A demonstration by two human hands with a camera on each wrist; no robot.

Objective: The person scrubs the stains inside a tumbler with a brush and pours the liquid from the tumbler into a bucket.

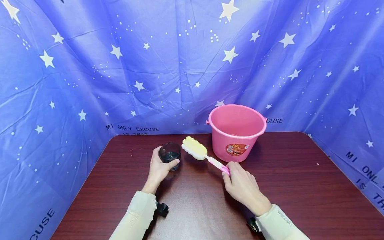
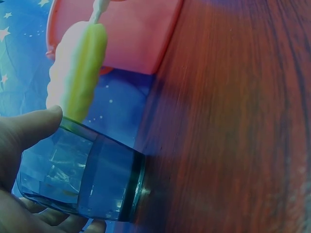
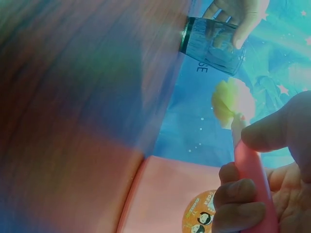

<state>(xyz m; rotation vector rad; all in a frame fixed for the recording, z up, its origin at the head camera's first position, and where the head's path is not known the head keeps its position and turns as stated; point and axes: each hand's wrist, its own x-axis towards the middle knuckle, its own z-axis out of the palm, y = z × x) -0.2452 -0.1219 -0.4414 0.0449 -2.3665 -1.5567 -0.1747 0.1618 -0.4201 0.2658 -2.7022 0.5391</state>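
Observation:
My left hand (image 1: 159, 169) grips a dark, see-through glass cup (image 2: 104, 179) around its side, thumb on the near face and fingers behind. Some liquid shows inside the cup, which stands upright on the table. In my right hand (image 1: 244, 186) is a sponge bottle brush, held by its pink and white handle (image 3: 250, 170), with the thumb along the handle. Its yellow and white sponge head (image 1: 194, 148) points left toward the cup, just right of the rim and above the tabletop.
A pink bucket (image 1: 219, 140) with an orange round label (image 1: 237, 149) stands behind the brush, near the table's back edge. The dark red wooden table (image 1: 192, 213) is surrounded by a blue star-patterned curtain (image 1: 168, 66) at the back and sides.

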